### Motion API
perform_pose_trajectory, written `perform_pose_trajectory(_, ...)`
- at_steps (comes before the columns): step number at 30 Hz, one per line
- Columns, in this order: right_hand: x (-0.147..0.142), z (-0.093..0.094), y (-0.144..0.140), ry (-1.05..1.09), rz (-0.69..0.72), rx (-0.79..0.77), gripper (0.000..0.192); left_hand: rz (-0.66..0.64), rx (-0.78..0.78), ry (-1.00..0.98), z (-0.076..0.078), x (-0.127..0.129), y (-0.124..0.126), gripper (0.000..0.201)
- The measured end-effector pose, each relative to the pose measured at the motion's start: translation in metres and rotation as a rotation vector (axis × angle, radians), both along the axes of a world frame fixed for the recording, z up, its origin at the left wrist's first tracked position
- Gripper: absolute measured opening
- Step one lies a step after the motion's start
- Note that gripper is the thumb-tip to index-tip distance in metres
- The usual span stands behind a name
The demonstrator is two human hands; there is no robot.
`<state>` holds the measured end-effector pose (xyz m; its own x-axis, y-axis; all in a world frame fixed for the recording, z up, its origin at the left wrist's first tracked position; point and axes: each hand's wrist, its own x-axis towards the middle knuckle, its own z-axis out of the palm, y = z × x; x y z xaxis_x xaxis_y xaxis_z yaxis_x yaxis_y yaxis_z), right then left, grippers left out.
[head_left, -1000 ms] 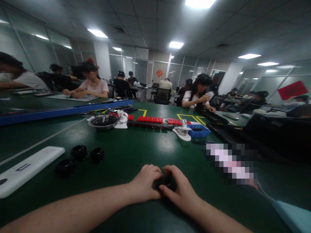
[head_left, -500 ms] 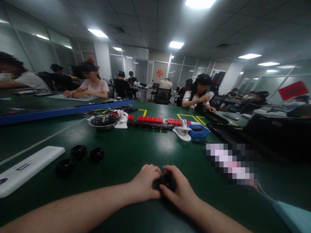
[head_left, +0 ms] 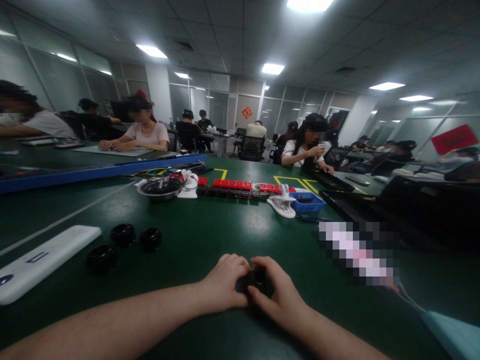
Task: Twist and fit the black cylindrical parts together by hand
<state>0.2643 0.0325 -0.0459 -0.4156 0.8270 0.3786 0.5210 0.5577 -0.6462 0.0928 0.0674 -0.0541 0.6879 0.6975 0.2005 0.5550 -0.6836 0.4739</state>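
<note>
- Here, the big green table [head_left: 232,225] is under everything, and other people sit at tables far behind it.
- A long white bar [head_left: 41,262] lies on my left side.
- My left hand [head_left: 223,282] and my right hand [head_left: 279,295] rest on the table close to me, with my fingers curled around one small black ring [head_left: 258,280].
- Both hands grip that ring from its two sides, so it sits between them, right on the table.
- I think it is light and hard, like plastic or stiff rubber, and it will not bend much.
- It looks smooth and may slip, so I judge the outer edge is the best spot to hold, with a thumb on each side.
- It is round, dark and a bit shiny, with a hole in the middle. My fingers hide most of it.
- Three more black rings [head_left: 123,234] like it sit well apart, near the white bar.
</note>
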Motion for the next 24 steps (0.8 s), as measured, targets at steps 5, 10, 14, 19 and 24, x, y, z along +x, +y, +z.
perform_pose_trajectory(5,0.0006,-0.0018,-0.0013,-0.009,0.058,0.023,0.056,-0.001,0.009,0.013,-0.0012,-0.0002,0.0004,0.028)
perform_pose_trajectory(10,-0.0006,-0.0021,0.0009,-0.014,-0.048,0.007,0.048,-0.006,0.007,0.021,-0.0006,-0.0009,0.0004,0.026)
perform_pose_trajectory(14,-0.0006,-0.001,0.0006,0.005,-0.006,0.008,0.04,-0.004,0.006,0.018,0.0001,0.0002,-0.0001,0.025)
perform_pose_trajectory(19,0.0001,0.0014,-0.0022,0.015,0.054,0.043,0.05,0.002,0.007,0.012,-0.002,0.0006,0.0001,0.027)
perform_pose_trajectory(24,-0.0015,-0.0002,0.0001,-0.021,-0.061,-0.013,0.047,-0.006,0.0,0.018,-0.0014,-0.0011,0.0004,0.026)
